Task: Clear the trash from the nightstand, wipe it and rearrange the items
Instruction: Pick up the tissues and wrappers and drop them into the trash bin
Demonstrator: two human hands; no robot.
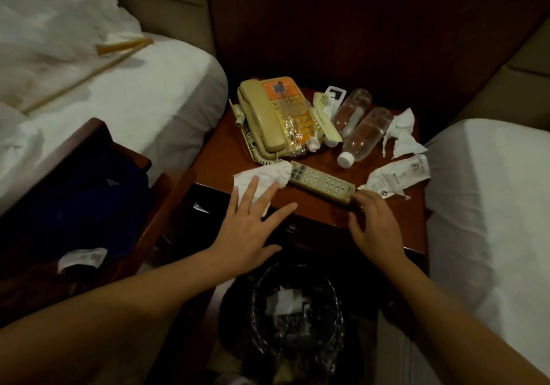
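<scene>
At the left, a crumpled tissue (262, 178) lies on the front edge of the nightstand (312, 206), and the left hand (253, 224) is spread flat over it with straight fingers, nothing yet gripped. Behind it a beige telephone (268, 117) is set toward the back. In the middle, a remote control (323, 181) lies slantwise, its far end touching the tissue. Its near end is met by the fingertips of the right hand (375, 227), whose fingers are loosely curled; whether the remote is pinched or merely touched cannot be told. Further right, two clear bottles (360, 134) lie on their sides, then a second torn tissue (400, 134) and a crumpled wrapper (398, 176). Below, between the forearms, a lined bin (293, 316) stands (paper already in it). The trash-clearing step appears to be in hand: next the tissue would need gathering and dropping into the bin.
</scene>
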